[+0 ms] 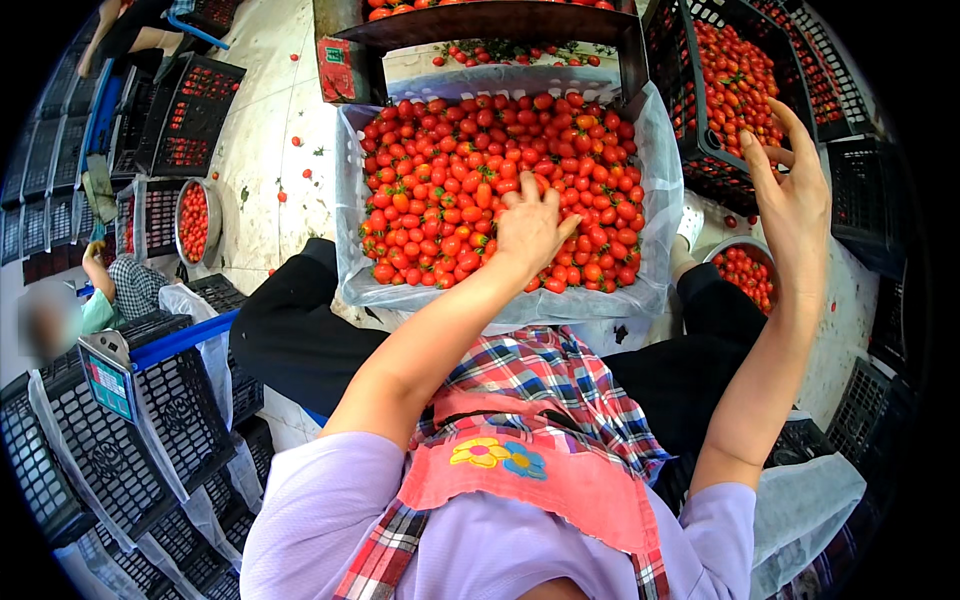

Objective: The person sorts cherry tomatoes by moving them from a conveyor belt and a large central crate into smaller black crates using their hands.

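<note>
A crate lined with white plastic film [658, 202] stands between my knees, filled with red cherry tomatoes [427, 202]. A few of them are orange or have green stem ends. My left hand [529, 229] rests on the tomatoes near the middle, fingers bent downward and thumb out to the side. No tomato shows in its grip, though its palm side is hidden. Raised at the right, my right hand [795, 169] has curved, parted fingers with nothing visible between them. Behind it in the picture is a black plastic crate [701, 127] of cherry tomatoes.
A dark metal frame [495, 28] stands beyond the lined crate. Metal bowls of tomatoes, one at left [214, 225] and another by my right knee [772, 255], sit on the floor. Stacked black crates [172, 390] and a digital scale [109, 379] flank the left, where other people are.
</note>
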### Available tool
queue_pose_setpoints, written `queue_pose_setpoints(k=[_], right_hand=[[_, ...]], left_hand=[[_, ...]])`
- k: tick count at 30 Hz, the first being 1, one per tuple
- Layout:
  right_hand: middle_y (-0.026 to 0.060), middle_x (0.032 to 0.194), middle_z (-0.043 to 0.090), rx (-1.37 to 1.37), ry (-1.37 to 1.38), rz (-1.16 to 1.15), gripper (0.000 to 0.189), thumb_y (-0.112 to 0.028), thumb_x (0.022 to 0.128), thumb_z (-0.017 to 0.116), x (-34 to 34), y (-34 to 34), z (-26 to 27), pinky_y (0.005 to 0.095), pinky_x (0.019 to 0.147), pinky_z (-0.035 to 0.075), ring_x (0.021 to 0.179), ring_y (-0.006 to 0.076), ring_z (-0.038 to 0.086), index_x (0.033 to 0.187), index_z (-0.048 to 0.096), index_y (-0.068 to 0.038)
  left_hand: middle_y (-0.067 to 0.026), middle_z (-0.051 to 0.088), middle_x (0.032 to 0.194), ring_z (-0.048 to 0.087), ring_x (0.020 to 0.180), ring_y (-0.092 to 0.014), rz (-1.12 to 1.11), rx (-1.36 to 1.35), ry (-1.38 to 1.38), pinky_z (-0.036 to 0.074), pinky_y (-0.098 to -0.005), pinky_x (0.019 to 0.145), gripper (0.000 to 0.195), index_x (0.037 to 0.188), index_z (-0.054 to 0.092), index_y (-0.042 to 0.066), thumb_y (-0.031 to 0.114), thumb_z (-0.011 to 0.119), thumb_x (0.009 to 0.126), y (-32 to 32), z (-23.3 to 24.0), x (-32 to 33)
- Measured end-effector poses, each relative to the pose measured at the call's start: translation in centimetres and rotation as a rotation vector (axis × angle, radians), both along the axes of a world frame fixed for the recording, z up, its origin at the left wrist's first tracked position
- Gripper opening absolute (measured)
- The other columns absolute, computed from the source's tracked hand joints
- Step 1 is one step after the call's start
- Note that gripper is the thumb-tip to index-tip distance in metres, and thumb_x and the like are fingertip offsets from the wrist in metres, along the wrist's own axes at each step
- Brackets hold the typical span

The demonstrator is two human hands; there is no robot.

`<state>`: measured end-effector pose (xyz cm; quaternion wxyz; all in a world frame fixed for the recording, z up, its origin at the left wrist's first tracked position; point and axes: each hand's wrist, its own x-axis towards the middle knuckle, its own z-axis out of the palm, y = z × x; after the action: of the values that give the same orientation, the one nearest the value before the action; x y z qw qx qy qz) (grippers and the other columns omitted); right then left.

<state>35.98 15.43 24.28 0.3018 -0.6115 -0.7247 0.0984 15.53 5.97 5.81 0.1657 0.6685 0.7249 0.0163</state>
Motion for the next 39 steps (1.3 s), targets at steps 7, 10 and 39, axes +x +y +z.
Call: queue_pose_setpoints(k=[7,10,39], right_hand=[[0.0111,0.104,0.065,-0.042,-0.047,-0.019,0.045,-0.026,0.087,0.065,0.7,0.6,-0.3,0.0285,0.074,0.048,0.085,0.0145,0.063,0.127,0.053,-0.009],[0.0155,0.103,0.063,-0.126,-0.04,-0.011,0.046,-0.029,0.085,0.064,0.9,0.8,-0.5,0.0336,0.073,0.049,0.078,0.021,0.062,0.122,0.055,-0.005],[0.0163,0.107,0.059,-0.005,0.174,0.129,0.042,-0.012,0.08,0.066,0.9,-0.7,-2.2,0.0355,0.077,0.05,0.092,0.0272,0.06,0.119,0.053,-0.002]], left_hand=[[-0.0213,0.022,0.145,0.028,0.127,-0.049,-0.388,0.051,-0.389,0.047,-0.0497,0.091,0.063,0.132,0.041,0.016,0.031,0.068,0.078,-0.3,1.6,6.6],[-0.0125,0.026,0.146,0.029,0.13,-0.044,-0.555,0.063,-0.396,0.043,-0.0486,0.098,0.062,0.134,0.04,0.022,0.024,0.067,0.079,-1.9,0.2,2.6],[-0.0198,0.06,0.107,0.056,0.101,-0.035,0.041,0.069,-0.544,0.044,-0.0419,0.089,0.032,0.108,0.061,0.0,0.017,0.065,0.08,-2.4,2.5,-7.7]])
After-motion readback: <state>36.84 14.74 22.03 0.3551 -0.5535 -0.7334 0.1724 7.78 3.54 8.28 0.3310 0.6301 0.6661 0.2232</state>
